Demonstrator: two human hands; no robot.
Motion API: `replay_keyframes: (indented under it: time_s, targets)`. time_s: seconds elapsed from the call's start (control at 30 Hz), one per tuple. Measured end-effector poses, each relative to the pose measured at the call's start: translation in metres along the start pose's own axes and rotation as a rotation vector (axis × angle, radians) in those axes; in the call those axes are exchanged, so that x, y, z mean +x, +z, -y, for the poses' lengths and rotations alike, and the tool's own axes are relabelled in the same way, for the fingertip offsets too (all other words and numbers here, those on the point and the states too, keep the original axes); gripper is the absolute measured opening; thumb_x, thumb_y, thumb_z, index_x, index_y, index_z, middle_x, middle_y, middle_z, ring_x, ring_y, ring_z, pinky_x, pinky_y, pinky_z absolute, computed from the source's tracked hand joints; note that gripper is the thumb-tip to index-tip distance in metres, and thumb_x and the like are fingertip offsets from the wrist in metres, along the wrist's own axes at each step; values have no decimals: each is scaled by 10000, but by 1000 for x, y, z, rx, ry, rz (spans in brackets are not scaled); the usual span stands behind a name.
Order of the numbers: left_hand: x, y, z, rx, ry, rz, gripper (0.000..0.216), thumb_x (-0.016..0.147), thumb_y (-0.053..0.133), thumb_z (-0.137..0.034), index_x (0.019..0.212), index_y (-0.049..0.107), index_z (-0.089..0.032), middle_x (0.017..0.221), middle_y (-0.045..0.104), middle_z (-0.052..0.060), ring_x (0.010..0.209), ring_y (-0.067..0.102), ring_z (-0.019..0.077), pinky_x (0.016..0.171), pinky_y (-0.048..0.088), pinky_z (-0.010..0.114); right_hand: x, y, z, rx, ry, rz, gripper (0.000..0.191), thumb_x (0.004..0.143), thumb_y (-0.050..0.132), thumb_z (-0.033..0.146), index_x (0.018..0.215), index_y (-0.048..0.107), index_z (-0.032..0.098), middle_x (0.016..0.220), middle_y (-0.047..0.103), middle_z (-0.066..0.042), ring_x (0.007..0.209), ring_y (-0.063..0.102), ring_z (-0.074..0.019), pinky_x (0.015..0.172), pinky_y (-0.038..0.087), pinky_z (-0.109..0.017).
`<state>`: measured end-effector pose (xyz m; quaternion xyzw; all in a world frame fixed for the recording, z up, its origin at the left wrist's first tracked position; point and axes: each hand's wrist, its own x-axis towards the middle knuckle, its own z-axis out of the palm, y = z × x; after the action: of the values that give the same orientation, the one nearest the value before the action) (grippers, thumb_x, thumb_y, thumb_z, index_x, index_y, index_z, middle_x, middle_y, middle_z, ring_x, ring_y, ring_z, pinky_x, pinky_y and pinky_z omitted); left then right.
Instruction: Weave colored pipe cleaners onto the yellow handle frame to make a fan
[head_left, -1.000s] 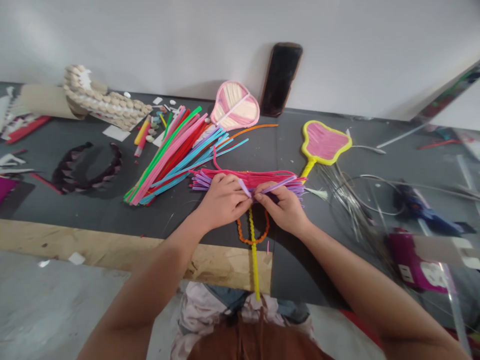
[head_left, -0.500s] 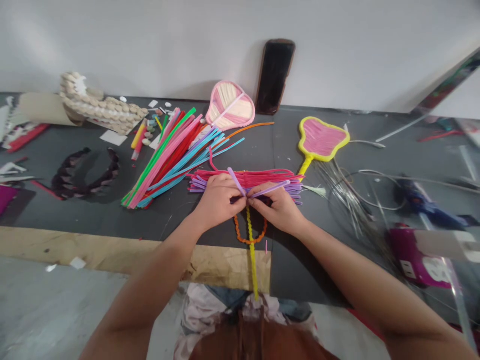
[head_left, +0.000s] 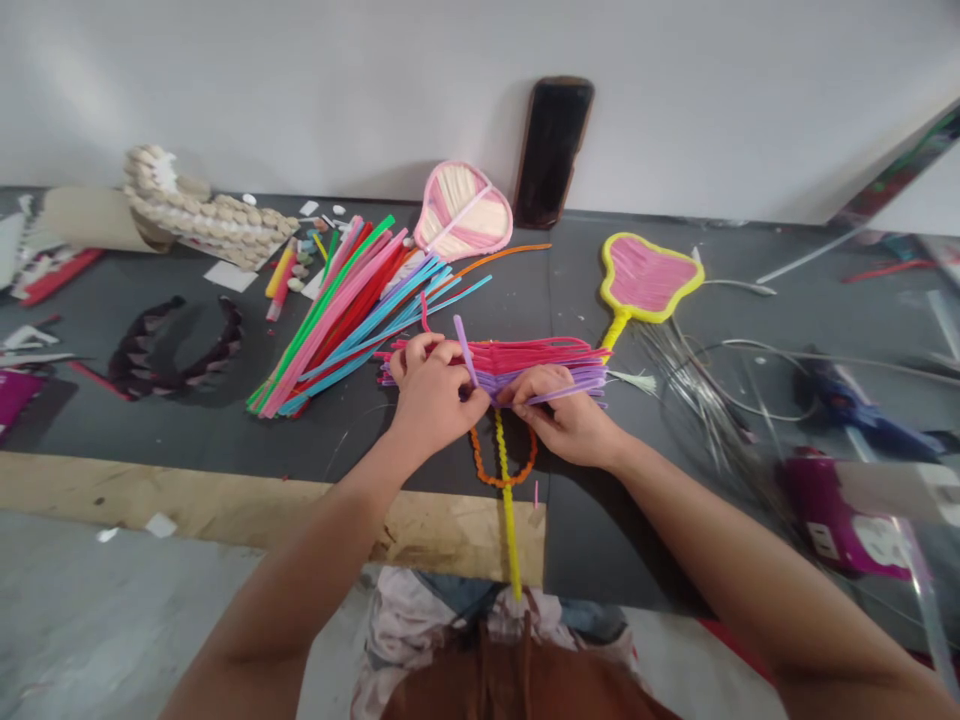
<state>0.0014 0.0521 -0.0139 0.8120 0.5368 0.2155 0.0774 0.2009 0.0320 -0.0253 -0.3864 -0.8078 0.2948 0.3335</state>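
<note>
A row of red and purple pipe cleaners (head_left: 547, 352) lies crosswise in front of me. From its middle a twisted yellow pipe cleaner (head_left: 509, 520) runs toward my body, and a wavy orange pipe cleaner (head_left: 480, 468) loops around it. My left hand (head_left: 435, 392) is closed at the row's centre, thumb and finger pinching a purple pipe cleaner (head_left: 465, 350) whose end sticks up. Just to the right, my right hand (head_left: 559, 415) is closed on a purple pipe cleaner that angles to the right over the row. The fingertips hide where the strands cross.
Loose coloured pipe cleaners (head_left: 337, 315) lie to the left, beside a dark headband (head_left: 176, 375). Behind are a pink-and-cream padded shape (head_left: 465, 210) and a phone (head_left: 553, 150) against the wall. A yellow-edged pink fan shape (head_left: 649, 278), wires (head_left: 694, 400) and a purple device (head_left: 832, 515) lie right.
My hands have moved slightly apart at the row's centre. The right hand has turned and lowered its purple strand toward the row; the left strand stands more upright.
</note>
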Motion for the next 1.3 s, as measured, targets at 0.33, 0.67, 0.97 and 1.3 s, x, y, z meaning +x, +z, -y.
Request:
replay_keyframes:
  time_s: [0.33,0.67,0.97,1.3]
  targets:
    - [2,-4,3,46,-73,14,230,741,721,-295,570,604,-196,1066,675,54,1211,440,356,971,331,603,-1,-5,-3,-88,-26,100,122,879,486,124,818,516,225,891,698,-44,869,601,-199,854,389,-398]
    - [-25,-52,-19,93,366,-537,268,843,658,-236,1081,544,-283,1207,607,84,1259,483,304,1072,359,596,0,-2,-6,-39,-85,45,159,849,480,74,846,543,220,895,705,-28,876,632,-177,870,383,-372]
    - [-15,-27,-11,252,629,131,337,909,404,-95,1080,692,-134,1120,735,100,1069,671,263,1063,424,544,0,-2,-8,-65,-90,19,137,854,485,97,832,536,222,833,666,-22,825,599,-175,855,393,-358]
    - [-22,-32,-10,349,490,344,420,921,392,-76,1221,651,-212,1313,640,62,1240,568,328,1084,292,711,0,-3,-10,-60,-87,15,117,878,488,116,845,551,209,823,664,-29,820,596,-172,843,405,-355]
